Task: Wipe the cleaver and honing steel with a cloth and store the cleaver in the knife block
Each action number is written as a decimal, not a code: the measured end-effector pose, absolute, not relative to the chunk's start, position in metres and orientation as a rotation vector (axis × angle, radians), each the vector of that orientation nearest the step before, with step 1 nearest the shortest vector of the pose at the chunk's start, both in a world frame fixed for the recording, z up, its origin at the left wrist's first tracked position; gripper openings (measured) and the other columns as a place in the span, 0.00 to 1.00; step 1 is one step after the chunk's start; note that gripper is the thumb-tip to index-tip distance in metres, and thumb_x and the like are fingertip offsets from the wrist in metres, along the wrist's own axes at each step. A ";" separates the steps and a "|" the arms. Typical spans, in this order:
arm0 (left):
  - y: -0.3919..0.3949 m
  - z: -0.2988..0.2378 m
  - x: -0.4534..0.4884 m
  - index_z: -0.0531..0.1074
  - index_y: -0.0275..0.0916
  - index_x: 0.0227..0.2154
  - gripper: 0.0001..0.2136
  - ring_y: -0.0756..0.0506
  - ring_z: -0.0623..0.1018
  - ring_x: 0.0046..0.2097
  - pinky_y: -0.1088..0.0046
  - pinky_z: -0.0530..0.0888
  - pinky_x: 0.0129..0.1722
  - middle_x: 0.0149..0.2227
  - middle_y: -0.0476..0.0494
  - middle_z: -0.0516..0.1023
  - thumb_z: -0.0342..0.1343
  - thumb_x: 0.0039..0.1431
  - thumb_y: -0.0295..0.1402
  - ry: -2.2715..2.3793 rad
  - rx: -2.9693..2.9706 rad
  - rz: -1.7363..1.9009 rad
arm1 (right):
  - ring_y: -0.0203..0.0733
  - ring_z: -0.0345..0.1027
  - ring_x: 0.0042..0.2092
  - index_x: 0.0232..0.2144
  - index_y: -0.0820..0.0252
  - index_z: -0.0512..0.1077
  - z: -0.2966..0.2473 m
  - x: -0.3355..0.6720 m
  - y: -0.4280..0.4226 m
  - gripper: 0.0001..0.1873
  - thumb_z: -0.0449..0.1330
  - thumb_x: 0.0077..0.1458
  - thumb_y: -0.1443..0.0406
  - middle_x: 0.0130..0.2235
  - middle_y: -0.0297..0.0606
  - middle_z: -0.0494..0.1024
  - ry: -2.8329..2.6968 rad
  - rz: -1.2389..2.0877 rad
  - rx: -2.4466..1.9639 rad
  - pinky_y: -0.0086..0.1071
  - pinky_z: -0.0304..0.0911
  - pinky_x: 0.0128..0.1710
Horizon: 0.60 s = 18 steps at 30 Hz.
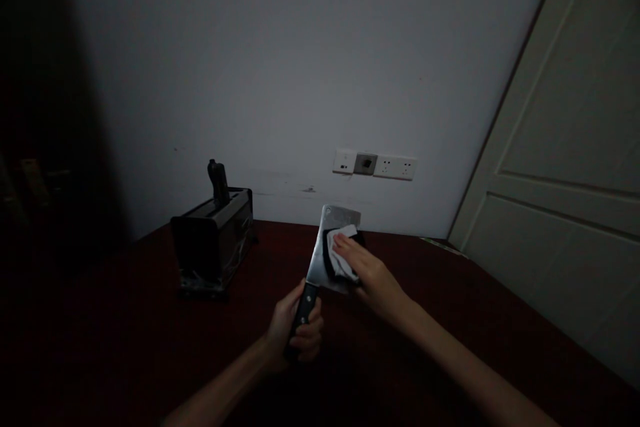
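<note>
At the left, a dark knife block (213, 243) stood on the red-brown table (280, 243), one black handle (219, 181) rising from its top. To its right, the left hand (281, 335) was clamped round a cleaver's (319, 257) black handle, fingers curled, the forearm slanting up from below. That single cleaver was raised over the table, its blade tilted upward. One white-and-black cloth (341, 260) lay against the blade, held there by the right hand (373, 275), its fingers stretched leftward, its thumb hidden. The two hands were near each other but apart.
</note>
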<state>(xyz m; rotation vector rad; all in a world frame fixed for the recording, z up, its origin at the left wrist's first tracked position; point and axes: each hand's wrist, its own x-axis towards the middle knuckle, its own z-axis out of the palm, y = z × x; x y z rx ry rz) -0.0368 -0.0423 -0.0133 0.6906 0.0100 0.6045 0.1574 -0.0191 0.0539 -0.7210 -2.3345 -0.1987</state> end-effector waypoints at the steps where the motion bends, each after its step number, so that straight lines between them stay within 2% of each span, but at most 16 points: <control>1: -0.041 -0.014 -0.038 0.64 0.35 0.20 0.25 0.57 0.48 0.11 0.81 0.58 0.10 0.12 0.56 0.52 0.35 0.59 0.50 0.011 0.688 0.608 | 0.43 0.43 0.62 0.57 0.66 0.53 0.047 0.153 -0.029 0.40 0.48 0.38 0.83 0.60 0.50 0.56 -2.386 -0.184 -0.689 0.45 0.51 0.58; 5: -0.038 -0.015 -0.040 0.64 0.35 0.20 0.25 0.57 0.47 0.11 0.80 0.58 0.10 0.11 0.56 0.52 0.37 0.57 0.51 0.022 0.667 0.610 | 0.43 0.45 0.61 0.56 0.69 0.55 0.035 0.148 -0.051 0.40 0.47 0.35 0.83 0.59 0.51 0.58 -2.482 -0.114 -0.602 0.42 0.53 0.57; 11: -0.040 -0.007 -0.041 0.63 0.36 0.21 0.24 0.57 0.46 0.11 0.81 0.57 0.11 0.12 0.56 0.52 0.34 0.59 0.50 -0.009 0.691 0.595 | 0.42 0.50 0.60 0.55 0.61 0.57 0.061 0.165 -0.032 0.36 0.48 0.41 0.80 0.57 0.45 0.62 -2.361 -0.050 -0.627 0.46 0.53 0.57; 15: -0.042 -0.003 -0.040 0.63 0.36 0.21 0.25 0.57 0.46 0.11 0.81 0.58 0.11 0.12 0.56 0.52 0.32 0.60 0.49 -0.044 0.695 0.594 | 0.47 0.45 0.62 0.57 0.60 0.55 0.083 0.163 -0.021 0.31 0.55 0.49 0.70 0.60 0.46 0.56 -2.366 -0.062 -0.730 0.50 0.49 0.58; 18: -0.043 -0.003 -0.038 0.63 0.36 0.21 0.25 0.57 0.46 0.11 0.81 0.58 0.11 0.13 0.56 0.52 0.31 0.60 0.49 -0.059 0.695 0.597 | 0.48 0.43 0.62 0.57 0.58 0.55 0.093 0.154 -0.023 0.28 0.54 0.54 0.63 0.61 0.44 0.53 -2.464 -0.036 -0.736 0.50 0.48 0.58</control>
